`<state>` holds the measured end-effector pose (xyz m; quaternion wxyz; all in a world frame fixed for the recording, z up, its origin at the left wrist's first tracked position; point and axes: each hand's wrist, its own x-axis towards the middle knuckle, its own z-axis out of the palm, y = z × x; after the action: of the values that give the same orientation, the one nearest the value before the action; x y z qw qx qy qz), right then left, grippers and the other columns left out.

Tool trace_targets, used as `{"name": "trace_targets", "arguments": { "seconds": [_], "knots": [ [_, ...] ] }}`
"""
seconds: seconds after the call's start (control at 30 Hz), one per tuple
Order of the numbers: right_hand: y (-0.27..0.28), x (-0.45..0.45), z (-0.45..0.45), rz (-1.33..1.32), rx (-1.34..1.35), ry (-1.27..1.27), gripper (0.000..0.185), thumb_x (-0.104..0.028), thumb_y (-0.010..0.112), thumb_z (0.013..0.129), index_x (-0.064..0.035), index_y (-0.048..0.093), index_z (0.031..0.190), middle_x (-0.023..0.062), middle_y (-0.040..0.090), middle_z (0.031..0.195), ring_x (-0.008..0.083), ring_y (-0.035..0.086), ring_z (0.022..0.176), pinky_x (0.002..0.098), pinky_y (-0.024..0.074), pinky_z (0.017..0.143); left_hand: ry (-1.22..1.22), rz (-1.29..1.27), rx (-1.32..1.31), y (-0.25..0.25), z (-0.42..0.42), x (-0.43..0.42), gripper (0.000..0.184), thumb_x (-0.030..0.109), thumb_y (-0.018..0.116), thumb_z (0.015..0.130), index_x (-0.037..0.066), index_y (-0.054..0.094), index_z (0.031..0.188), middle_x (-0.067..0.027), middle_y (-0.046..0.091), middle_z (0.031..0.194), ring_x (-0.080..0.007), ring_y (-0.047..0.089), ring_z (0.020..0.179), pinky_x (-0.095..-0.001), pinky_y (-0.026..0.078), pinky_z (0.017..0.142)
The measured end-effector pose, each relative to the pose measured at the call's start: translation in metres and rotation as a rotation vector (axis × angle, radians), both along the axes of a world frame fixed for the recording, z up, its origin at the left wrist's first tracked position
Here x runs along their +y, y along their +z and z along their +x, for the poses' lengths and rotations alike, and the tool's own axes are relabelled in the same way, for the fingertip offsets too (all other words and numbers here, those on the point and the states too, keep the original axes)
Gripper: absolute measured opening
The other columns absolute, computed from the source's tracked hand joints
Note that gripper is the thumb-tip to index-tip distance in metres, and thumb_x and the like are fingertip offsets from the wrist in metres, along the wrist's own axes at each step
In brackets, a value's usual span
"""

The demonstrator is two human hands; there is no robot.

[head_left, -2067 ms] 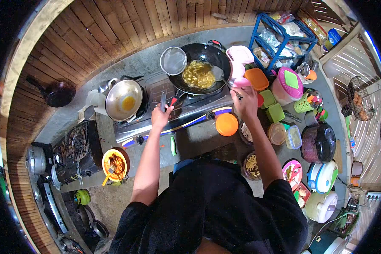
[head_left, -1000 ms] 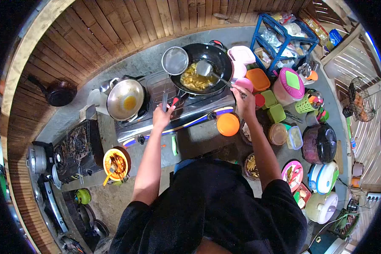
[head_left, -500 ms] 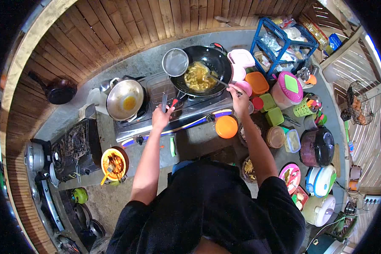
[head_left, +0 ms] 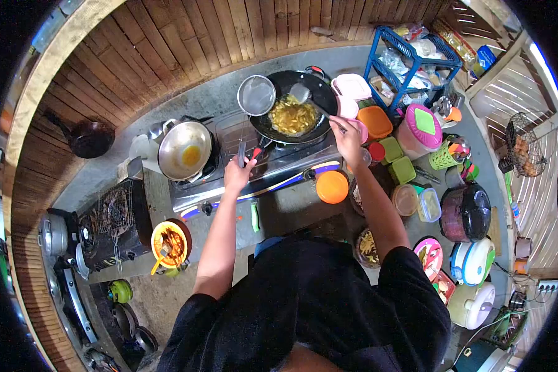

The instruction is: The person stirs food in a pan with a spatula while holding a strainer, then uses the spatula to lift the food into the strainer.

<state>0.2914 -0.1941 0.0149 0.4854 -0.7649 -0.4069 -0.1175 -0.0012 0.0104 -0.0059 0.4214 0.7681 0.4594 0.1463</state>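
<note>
Left hand (head_left: 238,173): closed around the long handle of the strainer (head_left: 256,95); the wok's red-tipped handle lay at its thumb, and whether the fingers gripped that too could not be told.
Right hand (head_left: 348,137): gripped the handle of the spatula (head_left: 300,93), just beside a pink container (head_left: 362,131).
Strainer position: mesh over the left rim of the wok (head_left: 324,90); contact was unclear.
Spatula position: its blade was inside the wok, at the far side of the yellowish pieces (head_left: 291,118).
Wok position: on the right side of the stove (head_left: 273,166).
Metal pan (head_left: 172,144): on the stove's left side, with a yellow pool inside.
Counter (head_left: 291,201): carried an orange lid (head_left: 332,186) before the stove's right end.
</note>
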Motion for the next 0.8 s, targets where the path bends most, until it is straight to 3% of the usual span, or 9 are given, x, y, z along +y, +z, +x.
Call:
{"name": "trace_targets", "arguments": {
  "seconds": [0.03,0.1,0.27,0.33,0.4,0.47,0.6,0.67,0.8],
  "knots": [
    [-0.001,0.003,0.001,0.002,0.001,-0.001,0.023,-0.023,0.067,0.092,-0.0072,0.072,0.109,0.0152,0.071,0.094,0.0287,0.066,0.091,0.0374,0.0506,0.083,-0.001,0.002,0.001,0.000,0.000,0.001,0.035,0.037,0.077,0.083,0.008,0.061,0.095,-0.0084,0.068,0.065,-0.0192,0.070,0.060,-0.0349,0.054,0.061],
    [-0.003,0.008,0.002,0.140,0.366,0.219,0.025,-0.023,0.065,0.094,-0.0029,0.071,0.109,0.0137,0.073,0.094,0.0223,0.069,0.090,0.0322,0.0517,0.081,-0.008,0.009,-0.006,-0.001,0.000,0.001,0.034,0.036,0.077,0.084,0.008,0.061,0.095,-0.0084,0.069,0.067,-0.0189,0.070,0.060,-0.0348,0.054,0.060],
    [0.009,-0.005,-0.007,0.182,0.444,0.237,0.023,-0.020,0.066,0.094,-0.0019,0.072,0.107,0.0120,0.074,0.095,0.0188,0.070,0.088,0.0290,0.0513,0.081,0.009,-0.005,0.004,0.007,0.000,-0.004,0.034,0.036,0.077,0.084,0.008,0.061,0.095,-0.0083,0.069,0.069,-0.0188,0.071,0.061,-0.0348,0.054,0.060],
    [0.026,-0.014,-0.014,0.113,0.100,0.047,0.021,-0.020,0.069,0.091,-0.0063,0.074,0.105,0.0107,0.072,0.096,0.0213,0.066,0.093,0.0325,0.0486,0.087,0.016,-0.020,0.005,0.006,0.001,-0.003,0.034,0.035,0.077,0.084,0.008,0.060,0.095,-0.0084,0.069,0.070,-0.0188,0.071,0.061,-0.0349,0.054,0.060],
    [0.005,-0.019,0.001,0.070,0.017,-0.017,0.020,-0.020,0.070,0.089,-0.0083,0.074,0.105,0.0097,0.070,0.096,0.0228,0.063,0.096,0.0348,0.0462,0.090,0.006,0.004,-0.036,0.004,0.001,-0.002,0.032,0.031,0.079,0.083,0.008,0.058,0.091,-0.0050,0.067,0.067,-0.0136,0.066,0.055,-0.0311,0.049,0.049],
    [-0.006,-0.024,0.006,0.072,-0.023,-0.090,0.021,-0.022,0.074,0.085,-0.0115,0.075,0.102,0.0066,0.067,0.096,0.0253,0.056,0.103,0.0402,0.0397,0.097,0.007,-0.003,-0.047,0.003,0.000,-0.003,0.032,0.031,0.079,0.083,0.008,0.058,0.090,-0.0051,0.067,0.068,-0.0135,0.066,0.055,-0.0311,0.049,0.049],
    [-0.013,-0.032,-0.001,0.013,-0.146,-0.157,0.020,-0.020,0.072,0.086,-0.0102,0.075,0.103,0.0084,0.069,0.096,0.0257,0.060,0.098,0.0379,0.0434,0.093,0.015,-0.025,-0.071,0.002,0.000,-0.002,0.031,0.031,0.079,0.084,0.008,0.058,0.090,-0.0055,0.067,0.069,-0.0136,0.066,0.054,-0.0313,0.049,0.050],
    [-0.011,-0.036,-0.012,-0.035,0.339,0.011,0.024,-0.019,0.065,0.092,-0.0032,0.071,0.110,0.0099,0.072,0.105,0.0167,0.065,0.097,0.0291,0.0472,0.090,0.012,-0.009,-0.078,0.002,0.001,-0.002,0.031,0.030,0.079,0.084,0.008,0.057,0.089,-0.0054,0.067,0.069,-0.0138,0.066,0.054,-0.0316,0.049,0.050],
    [0.002,-0.036,-0.031,0.100,0.543,0.131,0.021,-0.018,0.068,0.090,-0.0075,0.073,0.108,0.0113,0.072,0.095,0.0227,0.067,0.092,0.0305,0.0489,0.086,0.015,-0.017,-0.067,0.003,0.000,-0.003,0.031,0.030,0.079,0.084,0.008,0.057,0.089,-0.0053,0.067,0.070,-0.0143,0.066,0.055,-0.0325,0.050,0.052]
  ]
}}
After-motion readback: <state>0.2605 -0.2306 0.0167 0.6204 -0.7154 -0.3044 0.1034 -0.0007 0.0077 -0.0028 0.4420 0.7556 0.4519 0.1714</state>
